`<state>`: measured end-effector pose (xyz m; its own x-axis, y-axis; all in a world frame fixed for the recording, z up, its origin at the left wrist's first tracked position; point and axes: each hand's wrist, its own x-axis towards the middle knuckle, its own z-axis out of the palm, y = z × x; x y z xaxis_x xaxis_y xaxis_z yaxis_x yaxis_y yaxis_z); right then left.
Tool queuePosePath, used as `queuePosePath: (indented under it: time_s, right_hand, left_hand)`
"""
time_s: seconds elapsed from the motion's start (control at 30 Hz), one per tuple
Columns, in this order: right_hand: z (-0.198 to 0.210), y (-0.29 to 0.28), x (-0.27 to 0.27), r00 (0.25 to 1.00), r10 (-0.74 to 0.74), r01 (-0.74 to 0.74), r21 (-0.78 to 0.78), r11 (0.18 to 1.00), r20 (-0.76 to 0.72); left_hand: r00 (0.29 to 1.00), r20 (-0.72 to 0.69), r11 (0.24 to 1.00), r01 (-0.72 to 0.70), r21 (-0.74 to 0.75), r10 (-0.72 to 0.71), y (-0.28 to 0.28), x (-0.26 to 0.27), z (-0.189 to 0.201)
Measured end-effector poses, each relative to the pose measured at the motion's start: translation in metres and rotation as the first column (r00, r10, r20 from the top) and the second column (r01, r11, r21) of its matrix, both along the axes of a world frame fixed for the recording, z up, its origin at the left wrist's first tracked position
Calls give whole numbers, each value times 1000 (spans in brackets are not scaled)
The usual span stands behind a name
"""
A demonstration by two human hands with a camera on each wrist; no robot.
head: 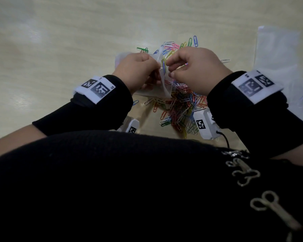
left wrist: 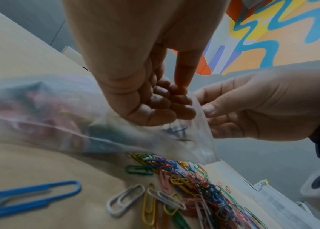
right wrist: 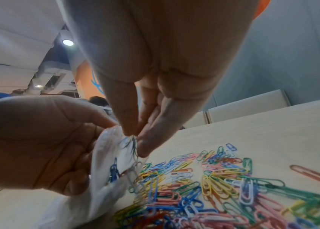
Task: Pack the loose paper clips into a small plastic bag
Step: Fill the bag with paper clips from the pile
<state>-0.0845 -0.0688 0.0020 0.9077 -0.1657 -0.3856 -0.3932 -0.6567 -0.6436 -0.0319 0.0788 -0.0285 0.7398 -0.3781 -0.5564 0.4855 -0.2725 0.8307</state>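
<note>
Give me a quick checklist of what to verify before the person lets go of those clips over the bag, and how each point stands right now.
1. Bag held: left hand grips the small plastic bag at its mouth. Ok.
2. Mouth open enough: the film is parted beside the fingers, but how wide the opening is, cannot tell.
3. Clips in grip: right hand pinches a few paper clips at its fingertips. Ok.
4. Clips over the opening: they hang right at the bag's edge; whether inside it, cannot tell.
5. Bag already holds some clips, seen through the film. Ok.
6. Work left: a large pile of loose clips remains on the table. Not ok yet.
</note>
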Motion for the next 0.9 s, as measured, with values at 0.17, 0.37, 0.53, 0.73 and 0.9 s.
queuePosePath:
  time_s: [0.17, 0.37, 0.53, 0.73, 0.9]
  right_hand:
    - [1, -2, -1, 957, 280, -291, -192, 937, -80]
    - [-4, -10, -4, 997, 74, -78, -217, 973, -27]
    - [-11, -10, -21, 902, 53, -229, -370, 900, -429]
    - [-38, 7, -35, 962, 93, -207, -462, 862, -256]
    - [-42, -4, -29, 987, 115, -154, -455, 877, -113]
  left_hand:
    - [999, 25, 999, -29, -15, 30, 2, 1, -1]
    - [999, 4, 999, -41, -23, 41, 3, 1, -1]
    - [1000, 8, 1000, -18, -8, 18, 2, -1, -3]
    - [1000, 4, 999, -24, -34, 24, 1, -1, -1]
    - [999, 45, 1000, 0, -17, 0, 3, 0, 0]
